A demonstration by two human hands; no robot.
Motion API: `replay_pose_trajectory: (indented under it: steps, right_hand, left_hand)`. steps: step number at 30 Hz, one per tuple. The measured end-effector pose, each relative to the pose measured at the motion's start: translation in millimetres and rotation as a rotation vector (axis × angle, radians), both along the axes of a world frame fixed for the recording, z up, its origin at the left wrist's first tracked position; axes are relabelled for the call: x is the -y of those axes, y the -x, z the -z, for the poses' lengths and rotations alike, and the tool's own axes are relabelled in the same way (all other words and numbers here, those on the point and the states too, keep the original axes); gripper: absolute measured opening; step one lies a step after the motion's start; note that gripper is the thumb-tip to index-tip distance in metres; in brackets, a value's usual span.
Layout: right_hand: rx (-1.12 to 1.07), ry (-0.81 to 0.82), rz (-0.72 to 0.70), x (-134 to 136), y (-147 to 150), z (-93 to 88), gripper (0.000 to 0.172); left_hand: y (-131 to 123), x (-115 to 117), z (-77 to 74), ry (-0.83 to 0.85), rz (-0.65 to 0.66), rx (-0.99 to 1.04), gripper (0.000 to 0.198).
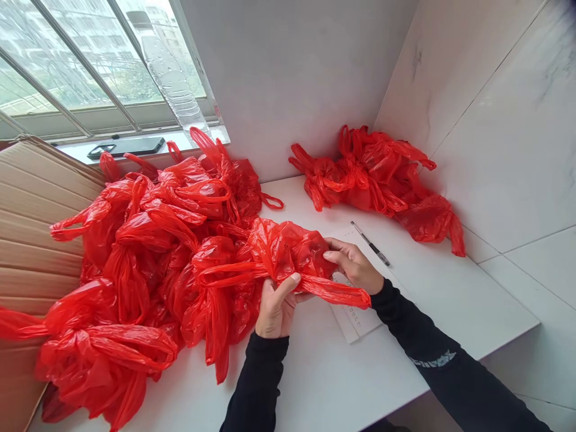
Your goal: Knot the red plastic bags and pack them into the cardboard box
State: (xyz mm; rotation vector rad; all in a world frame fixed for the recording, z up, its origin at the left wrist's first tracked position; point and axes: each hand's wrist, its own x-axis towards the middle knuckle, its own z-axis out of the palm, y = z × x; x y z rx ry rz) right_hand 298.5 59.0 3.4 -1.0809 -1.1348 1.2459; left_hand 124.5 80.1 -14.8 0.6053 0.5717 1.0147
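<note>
1. Head view: we've a red plastic bag (299, 243) btwn our hands, approx. centre, at the R edge of the big red pile (153, 228); can't tell if it rests on it.
2. L hand (275, 307) is gripping the bag's near side, thumb on top, by the gathered strips.
3. R hand (355, 265) pinches the bag's R end btwn thumb & fingers. Hands are apart from each other, both clamped on the same bag.
4. One strip runs L over the pile; another sticks out R, below the R hand.
5. Just beyond R hand: pen (371, 243) on the white surface (315, 372); paper sheet (355, 321) partly under bag & R hand.
6. Smaller red heap (369, 174) is farther back, by the wall, well apart from L hand.
</note>
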Motion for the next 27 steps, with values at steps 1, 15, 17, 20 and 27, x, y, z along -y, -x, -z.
replay_pose_trajectory:
  steps: [1,15,17,20,27]
  right_hand:
    - [0.013,-0.01,0.0,0,0,0.1,0.03]
    - [0.035,-0.03,0.035,-3,-1,6.3,0.039]
    - [0.036,-0.032,0.049,-3,-1,7.3,0.037]
    - [0.019,-0.013,0.031,-2,-2,7.4,0.039]
    - [0.067,-0.003,0.021,-2,0,4.4,0.039]
  left_hand:
    - [-1,0,0.9,-0.019,0.013,-0.019,0.06]
    - [1,-7,15.5,-0.049,-0.068,-0.054,0.066]
    - [1,-8,17.0,-0.043,-0.074,-0.062,0.063]
    - [1,-7,17.8,-0.043,-0.098,-0.065,0.055]
    - [0,-5,13.3,-0.049,-0.124,-0.092,0.057]
